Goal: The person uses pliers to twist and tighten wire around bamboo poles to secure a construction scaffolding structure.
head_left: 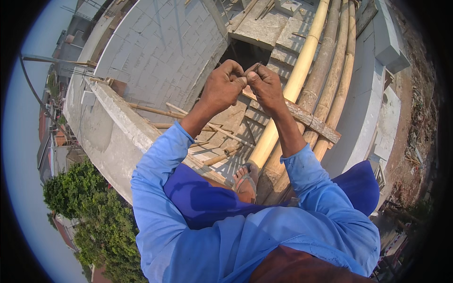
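Both hands meet in front of the person: the left hand [222, 87] is curled into a loose fist, and the right hand [265, 87] presses against it, thumb and forefinger pinched together. Between the fingertips a thin dark strip [253, 67] sticks up just above the knuckles; what it is made of cannot be told. Each hand is closed on that strip, with open air all around the fists.

Just right of the right hand, a bundle of bamboo poles [315, 80] runs away and upward, crossed by a rough wooden plank [311, 120] that passes under the right wrist. Below the hands a sandalled foot [245, 181] rests at the near end of the poles. Beyond the knuckles a dark opening [245, 52] gapes in the block wall [160, 52]. Left of the left forearm, thin bamboo sticks [155, 111] jut out over a concrete ledge [118, 127], whose outer edge drops straight to treetops [94, 212] far below. Further right, past the poles, white blocks [389, 42] line another edge above bare ground.
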`<state>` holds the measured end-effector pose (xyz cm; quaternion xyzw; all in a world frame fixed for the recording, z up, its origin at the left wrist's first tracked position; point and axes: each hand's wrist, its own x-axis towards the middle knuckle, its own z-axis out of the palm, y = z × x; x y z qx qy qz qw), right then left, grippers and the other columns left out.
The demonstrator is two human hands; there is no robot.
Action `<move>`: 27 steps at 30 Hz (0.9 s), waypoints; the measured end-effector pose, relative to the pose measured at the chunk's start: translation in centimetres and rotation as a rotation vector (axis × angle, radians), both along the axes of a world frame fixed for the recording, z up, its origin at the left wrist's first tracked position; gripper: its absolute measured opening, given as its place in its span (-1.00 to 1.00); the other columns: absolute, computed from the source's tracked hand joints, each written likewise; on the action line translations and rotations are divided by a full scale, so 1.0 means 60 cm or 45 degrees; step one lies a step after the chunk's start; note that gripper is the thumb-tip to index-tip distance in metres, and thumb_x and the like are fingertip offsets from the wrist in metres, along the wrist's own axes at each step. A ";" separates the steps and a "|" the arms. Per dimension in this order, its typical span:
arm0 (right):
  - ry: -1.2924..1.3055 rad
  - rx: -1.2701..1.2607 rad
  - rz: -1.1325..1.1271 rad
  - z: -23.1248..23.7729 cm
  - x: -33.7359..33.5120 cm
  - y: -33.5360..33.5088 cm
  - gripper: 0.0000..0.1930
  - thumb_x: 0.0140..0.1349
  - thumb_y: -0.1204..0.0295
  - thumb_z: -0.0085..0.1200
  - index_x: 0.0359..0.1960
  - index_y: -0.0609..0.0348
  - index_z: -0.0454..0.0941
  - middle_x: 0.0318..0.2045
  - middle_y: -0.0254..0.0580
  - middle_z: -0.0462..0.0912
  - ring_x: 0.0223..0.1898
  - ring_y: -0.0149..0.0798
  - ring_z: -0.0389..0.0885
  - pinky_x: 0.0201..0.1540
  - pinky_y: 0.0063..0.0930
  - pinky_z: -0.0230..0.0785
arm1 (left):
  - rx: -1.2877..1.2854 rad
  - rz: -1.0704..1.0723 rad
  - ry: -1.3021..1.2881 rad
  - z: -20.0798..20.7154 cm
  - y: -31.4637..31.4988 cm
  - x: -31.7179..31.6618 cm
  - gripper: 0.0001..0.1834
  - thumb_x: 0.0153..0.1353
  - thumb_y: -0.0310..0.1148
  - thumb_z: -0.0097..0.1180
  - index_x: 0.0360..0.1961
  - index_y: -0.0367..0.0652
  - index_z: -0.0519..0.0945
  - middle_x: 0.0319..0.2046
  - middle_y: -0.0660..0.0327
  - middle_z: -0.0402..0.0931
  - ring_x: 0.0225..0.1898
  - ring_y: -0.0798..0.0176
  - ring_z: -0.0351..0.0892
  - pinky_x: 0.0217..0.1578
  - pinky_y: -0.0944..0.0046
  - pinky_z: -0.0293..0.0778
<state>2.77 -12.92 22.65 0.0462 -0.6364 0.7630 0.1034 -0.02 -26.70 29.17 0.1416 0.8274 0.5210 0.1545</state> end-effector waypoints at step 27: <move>0.324 0.041 0.094 -0.004 -0.007 0.013 -0.77 0.23 0.39 0.03 -0.50 0.27 0.35 -0.54 -0.31 0.26 -0.45 -0.41 0.25 -0.38 -0.52 0.19 | 0.205 -0.392 -0.806 0.004 -0.027 -0.040 -0.74 0.18 -0.24 0.12 -0.38 -0.26 0.49 -0.67 0.28 0.44 -0.68 0.43 0.42 -0.75 0.49 0.19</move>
